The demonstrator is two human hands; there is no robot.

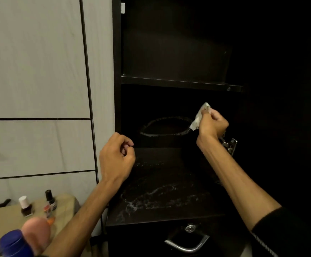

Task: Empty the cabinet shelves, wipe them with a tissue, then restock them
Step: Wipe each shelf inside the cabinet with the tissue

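Dark cabinet [178, 52] interior, door open, beside pale wardrobe panels [36, 71]. Both visible shelves hold nothing: upper shelf [180, 83] bare, lower shelf [165, 182] marked with whitish residue streaks and a ring stain at the back. Emptying appears complete; wiping is judged under way, restocking not begun. Right hand [213, 125] pinches a crumpled tissue [200, 115] at the right rear of the lower compartment, just above the door hinge [229, 145]. Left hand [116, 156] hovers loosely curled at the shelf's left front, holding nothing. Removed bottles [37, 206] stand on a beige surface [2, 219] lower left. Room between shelves is ample; hinge and side wall crowd the right.
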